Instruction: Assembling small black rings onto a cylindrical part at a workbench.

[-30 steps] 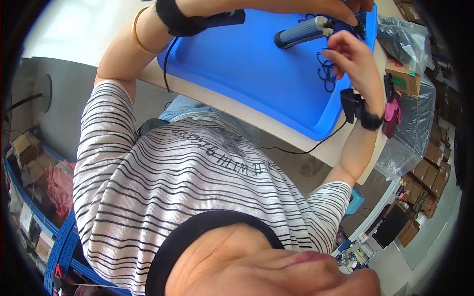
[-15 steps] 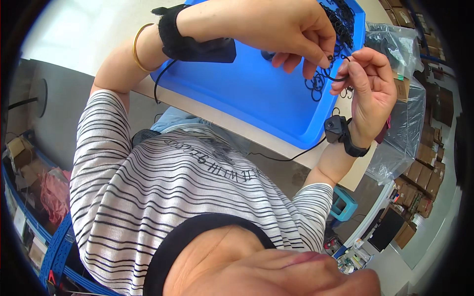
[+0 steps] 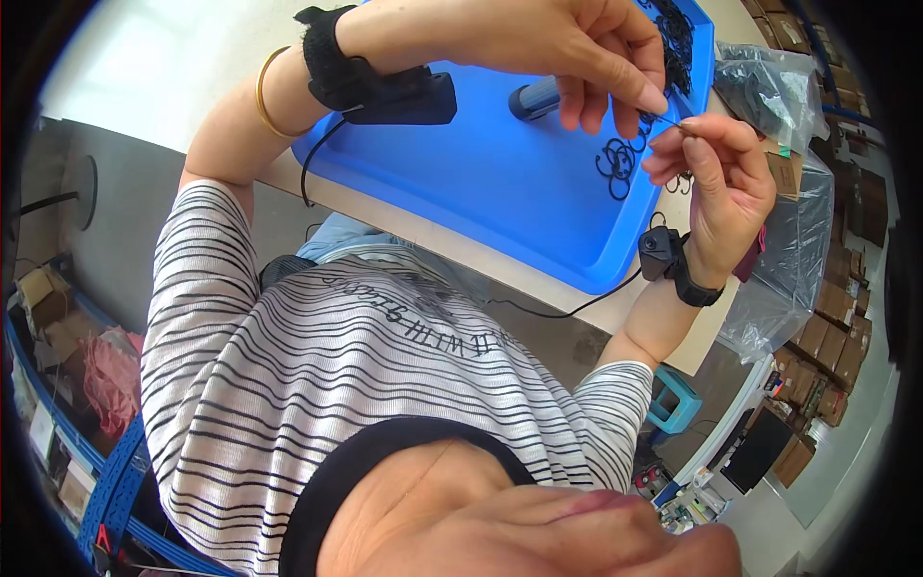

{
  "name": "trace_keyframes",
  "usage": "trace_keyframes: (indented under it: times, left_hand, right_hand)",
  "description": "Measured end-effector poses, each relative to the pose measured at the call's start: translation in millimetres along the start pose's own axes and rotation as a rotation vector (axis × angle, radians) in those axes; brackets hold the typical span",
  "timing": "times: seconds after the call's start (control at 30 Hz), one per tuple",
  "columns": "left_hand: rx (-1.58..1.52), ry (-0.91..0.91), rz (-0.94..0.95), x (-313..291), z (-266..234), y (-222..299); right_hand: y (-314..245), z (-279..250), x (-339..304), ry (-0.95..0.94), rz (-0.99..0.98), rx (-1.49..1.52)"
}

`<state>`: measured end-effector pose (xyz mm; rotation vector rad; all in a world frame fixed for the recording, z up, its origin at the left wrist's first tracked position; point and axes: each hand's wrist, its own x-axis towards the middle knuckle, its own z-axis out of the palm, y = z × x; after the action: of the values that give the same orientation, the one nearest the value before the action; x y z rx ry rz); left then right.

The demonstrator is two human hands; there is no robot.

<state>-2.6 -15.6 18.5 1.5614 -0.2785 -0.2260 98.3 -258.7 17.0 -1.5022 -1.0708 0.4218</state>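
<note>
My left hand (image 3: 615,67) is over the right part of a blue tray (image 3: 442,183), thumb and forefinger pinched together. Facing it, my right hand (image 3: 726,173) pinches by the tray's right edge. Between the fingertips of both hands runs a thin black open ring (image 3: 667,121), seen nearly edge-on; the fingers hide its ends. Several loose black rings (image 3: 615,171) lie in the tray just below my hands. Farther back, a tangled heap of black pieces (image 3: 679,43) fills the tray's right side.
A dark blue ribbed cylinder (image 3: 535,99) lies in the tray beside my left hand. Clear plastic sheeting (image 3: 784,260) hangs right of the table. A black cable (image 3: 567,310) runs from my right wrist device. A teal stool (image 3: 675,399) stands below.
The black ring has turned from a visible curve to a thin line between my fingers. My left hand has shifted slightly right, uncovering more of the blue cylinder.
</note>
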Motion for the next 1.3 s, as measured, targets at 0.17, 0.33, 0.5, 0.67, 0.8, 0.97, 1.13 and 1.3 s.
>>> trace_keyframes:
  times: [0.17,0.33,0.5,0.67,0.8,0.97,1.13,1.3]
  left_hand:
    - [-0.038,0.027,0.143,-3,-4,-4]
    - [0.034,0.109,0.215,-3,0,-3]
    - [0.183,0.214,0.116,2,7,1]
    - [0.402,0.202,0.716,10,3,-21]
    - [0.636,0.178,0.626,-5,9,1]
    - [0.688,0.135,0.626,-3,2,2]
    - [0.707,0.185,0.703,10,-21,-20]
    - [0.792,0.174,0.524,5,-17,-11]
  right_hand:
    - [1,0,0,-0.046,-0.052,0.056]
    - [1,-2,2,-0.043,0.021,0.092]
    - [6,0,4,0.038,0.082,0.09]
    - [9,-1,7,0.019,0.094,0.154]
    - [11,-4,6,0.0,0.117,0.188]
    - [14,-3,6,0.004,0.091,0.157]
    - [13,-6,10,0.001,0.034,0.079]
    - [12,-8,8,-0.026,0.038,0.072]
